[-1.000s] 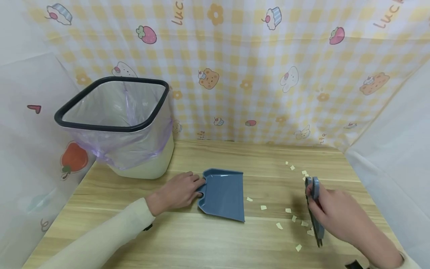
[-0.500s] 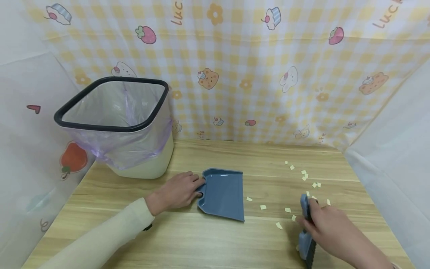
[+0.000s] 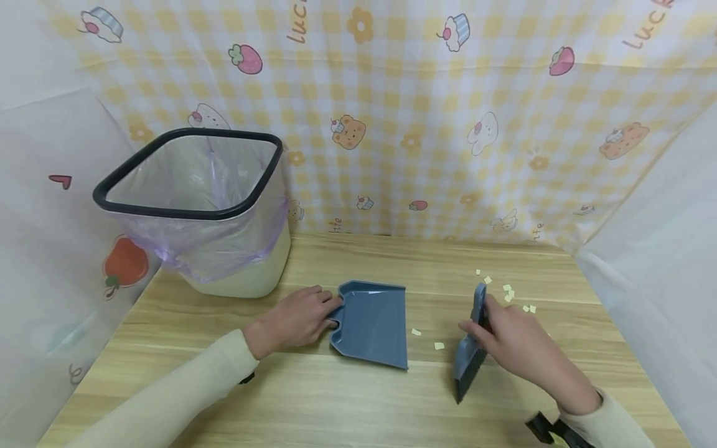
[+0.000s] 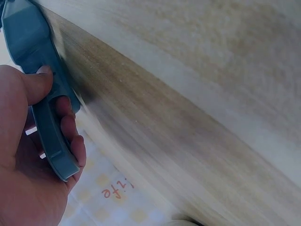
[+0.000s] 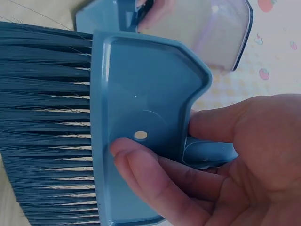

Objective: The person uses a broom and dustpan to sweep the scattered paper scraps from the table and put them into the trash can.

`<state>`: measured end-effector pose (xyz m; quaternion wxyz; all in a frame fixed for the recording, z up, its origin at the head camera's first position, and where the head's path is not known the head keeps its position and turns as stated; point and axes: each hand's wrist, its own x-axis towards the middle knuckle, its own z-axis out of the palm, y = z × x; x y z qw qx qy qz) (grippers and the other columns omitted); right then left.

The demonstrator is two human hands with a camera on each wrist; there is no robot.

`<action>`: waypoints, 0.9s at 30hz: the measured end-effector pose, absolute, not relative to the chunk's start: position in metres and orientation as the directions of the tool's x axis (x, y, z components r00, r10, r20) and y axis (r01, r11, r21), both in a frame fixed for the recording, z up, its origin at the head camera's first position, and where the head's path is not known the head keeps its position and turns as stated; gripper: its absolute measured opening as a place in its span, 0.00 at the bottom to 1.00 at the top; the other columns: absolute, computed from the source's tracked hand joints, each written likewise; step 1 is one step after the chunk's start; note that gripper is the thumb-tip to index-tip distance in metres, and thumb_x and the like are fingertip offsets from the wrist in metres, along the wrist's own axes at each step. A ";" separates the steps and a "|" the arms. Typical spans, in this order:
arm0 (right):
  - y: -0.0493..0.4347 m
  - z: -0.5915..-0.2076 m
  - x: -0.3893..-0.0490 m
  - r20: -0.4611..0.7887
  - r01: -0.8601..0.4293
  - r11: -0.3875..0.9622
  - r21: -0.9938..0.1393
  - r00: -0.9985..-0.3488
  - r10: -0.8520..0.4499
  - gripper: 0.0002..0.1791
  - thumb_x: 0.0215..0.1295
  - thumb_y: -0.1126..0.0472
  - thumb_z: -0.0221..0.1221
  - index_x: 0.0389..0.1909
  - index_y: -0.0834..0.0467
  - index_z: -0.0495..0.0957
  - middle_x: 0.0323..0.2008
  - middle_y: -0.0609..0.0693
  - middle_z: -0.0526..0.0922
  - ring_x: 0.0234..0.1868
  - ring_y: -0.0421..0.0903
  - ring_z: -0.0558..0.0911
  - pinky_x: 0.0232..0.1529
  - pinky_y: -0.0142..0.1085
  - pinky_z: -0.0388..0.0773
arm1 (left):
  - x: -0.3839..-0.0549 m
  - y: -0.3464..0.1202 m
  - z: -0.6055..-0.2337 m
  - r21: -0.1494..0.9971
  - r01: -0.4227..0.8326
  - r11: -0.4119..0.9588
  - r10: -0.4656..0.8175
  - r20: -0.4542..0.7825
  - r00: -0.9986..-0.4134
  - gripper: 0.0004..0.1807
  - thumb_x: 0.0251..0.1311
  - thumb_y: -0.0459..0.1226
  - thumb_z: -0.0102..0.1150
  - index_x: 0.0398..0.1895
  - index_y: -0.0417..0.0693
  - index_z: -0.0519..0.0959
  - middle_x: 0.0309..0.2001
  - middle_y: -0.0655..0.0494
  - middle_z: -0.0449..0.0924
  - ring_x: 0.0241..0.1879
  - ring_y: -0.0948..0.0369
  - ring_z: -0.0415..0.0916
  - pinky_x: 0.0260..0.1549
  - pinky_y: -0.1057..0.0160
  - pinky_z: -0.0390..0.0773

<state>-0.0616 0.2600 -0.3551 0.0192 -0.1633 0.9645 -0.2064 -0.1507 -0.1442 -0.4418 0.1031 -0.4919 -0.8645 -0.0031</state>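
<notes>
My left hand (image 3: 299,316) grips the handle of a blue dustpan (image 3: 373,326), which lies on the wooden table with its wide edge facing right. In the left wrist view, fingers curl around the dustpan's handle (image 4: 55,136). My right hand (image 3: 518,339) holds a blue hand brush (image 3: 467,354) by its handle, its dark bristles (image 5: 47,122) turned down toward the table. Two paper scraps (image 3: 439,346) lie between the dustpan and the brush. Behind the right hand, more small scraps (image 3: 508,292) are scattered. Whatever lies beneath the brush and hand is hidden.
A cream bin (image 3: 246,274) with a black rim and a purplish liner stands at the back left, behind my left arm. A yellow checked cloth (image 3: 414,106) hangs along the table's back edge. White sheets (image 3: 666,261) close off both sides.
My right hand first came toward me with the brush, then swept it left toward the dustpan. Several scraps near it are now out of sight. The left hand and dustpan stayed put.
</notes>
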 end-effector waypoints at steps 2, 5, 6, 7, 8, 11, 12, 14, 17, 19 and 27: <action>0.256 -0.354 -0.070 0.029 -0.300 0.859 -0.415 -0.948 -0.318 0.17 0.82 0.51 0.65 0.40 0.59 0.74 0.20 0.41 0.74 0.17 0.36 0.71 0.21 0.35 0.71 | -0.151 -0.144 -0.441 -0.094 0.852 0.515 0.850 0.181 -0.494 0.18 0.77 0.42 0.68 0.60 0.38 0.84 0.46 0.47 0.87 0.45 0.53 0.85 0.50 0.55 0.85; 0.251 -0.354 -0.082 0.032 -0.292 0.850 -0.439 -0.950 -0.310 0.17 0.82 0.50 0.65 0.40 0.60 0.75 0.20 0.42 0.77 0.17 0.37 0.74 0.21 0.36 0.72 | -0.151 -0.143 -0.440 -0.088 0.851 0.518 0.849 0.174 -0.499 0.19 0.77 0.43 0.68 0.60 0.38 0.83 0.47 0.47 0.87 0.45 0.53 0.85 0.51 0.54 0.85; 0.249 -0.353 -0.085 0.024 -0.282 0.846 -0.452 -0.952 -0.305 0.17 0.82 0.50 0.64 0.40 0.60 0.76 0.21 0.42 0.77 0.18 0.38 0.75 0.21 0.36 0.72 | -0.151 -0.143 -0.439 -0.086 0.850 0.520 0.848 0.170 -0.502 0.19 0.77 0.43 0.67 0.60 0.38 0.83 0.47 0.47 0.87 0.45 0.53 0.85 0.51 0.54 0.85; 0.247 -0.353 -0.089 0.015 -0.271 0.843 -0.465 -0.954 -0.298 0.17 0.83 0.50 0.64 0.40 0.60 0.76 0.21 0.42 0.78 0.18 0.39 0.76 0.21 0.36 0.72 | -0.150 -0.143 -0.439 -0.083 0.849 0.522 0.847 0.166 -0.505 0.19 0.78 0.43 0.67 0.60 0.38 0.83 0.47 0.47 0.87 0.45 0.53 0.84 0.51 0.54 0.85; 0.245 -0.352 -0.092 0.008 -0.263 0.840 -0.474 -0.956 -0.295 0.18 0.83 0.50 0.64 0.40 0.60 0.76 0.21 0.43 0.78 0.19 0.39 0.77 0.21 0.37 0.73 | -0.150 -0.143 -0.438 -0.082 0.848 0.524 0.846 0.161 -0.508 0.19 0.78 0.43 0.67 0.60 0.38 0.83 0.47 0.47 0.87 0.45 0.53 0.84 0.51 0.54 0.85; 0.242 -0.351 -0.101 0.003 -0.258 0.835 -0.486 -0.956 -0.293 0.18 0.84 0.49 0.63 0.41 0.61 0.76 0.22 0.43 0.79 0.20 0.39 0.78 0.22 0.38 0.73 | -0.149 -0.143 -0.437 -0.077 0.844 0.531 0.843 0.148 -0.518 0.19 0.78 0.44 0.66 0.61 0.38 0.83 0.46 0.48 0.87 0.45 0.53 0.84 0.51 0.53 0.85; 0.241 -0.351 -0.103 0.002 -0.258 0.835 -0.487 -0.956 -0.294 0.18 0.84 0.49 0.63 0.42 0.61 0.77 0.22 0.43 0.79 0.21 0.39 0.79 0.22 0.38 0.73 | -0.149 -0.143 -0.437 -0.076 0.842 0.534 0.841 0.144 -0.521 0.19 0.78 0.44 0.66 0.61 0.39 0.83 0.46 0.48 0.87 0.45 0.53 0.84 0.51 0.53 0.85; 0.241 -0.350 -0.106 0.002 -0.262 0.834 -0.485 -0.954 -0.298 0.18 0.84 0.49 0.63 0.43 0.61 0.77 0.22 0.43 0.80 0.21 0.39 0.79 0.22 0.37 0.73 | -0.148 -0.143 -0.437 -0.075 0.840 0.538 0.839 0.141 -0.525 0.19 0.78 0.44 0.66 0.61 0.39 0.83 0.46 0.48 0.87 0.45 0.53 0.84 0.51 0.53 0.85; 0.243 -0.347 -0.107 -0.005 -0.267 0.830 -0.489 -0.951 -0.308 0.14 0.84 0.51 0.62 0.41 0.59 0.79 0.21 0.42 0.80 0.20 0.39 0.77 0.23 0.36 0.71 | -0.148 -0.143 -0.438 -0.071 0.838 0.541 0.837 0.137 -0.530 0.19 0.78 0.44 0.66 0.61 0.39 0.83 0.47 0.48 0.87 0.45 0.53 0.84 0.53 0.53 0.85; 0.246 -0.344 -0.105 -0.005 -0.272 0.830 -0.487 -0.949 -0.314 0.12 0.84 0.54 0.61 0.40 0.57 0.79 0.20 0.42 0.79 0.18 0.40 0.74 0.23 0.36 0.69 | -0.148 -0.143 -0.439 -0.069 0.838 0.542 0.837 0.138 -0.530 0.19 0.78 0.44 0.66 0.60 0.39 0.82 0.47 0.48 0.87 0.45 0.52 0.84 0.53 0.52 0.85; 0.262 -0.336 -0.093 0.047 -0.316 0.872 -0.375 -0.946 -0.322 0.04 0.82 0.62 0.58 0.42 0.55 0.78 0.19 0.41 0.70 0.20 0.40 0.70 0.26 0.37 0.68 | -0.149 -0.143 -0.440 -0.072 0.839 0.539 0.838 0.154 -0.524 0.19 0.78 0.44 0.66 0.60 0.39 0.83 0.46 0.48 0.87 0.44 0.53 0.84 0.51 0.53 0.85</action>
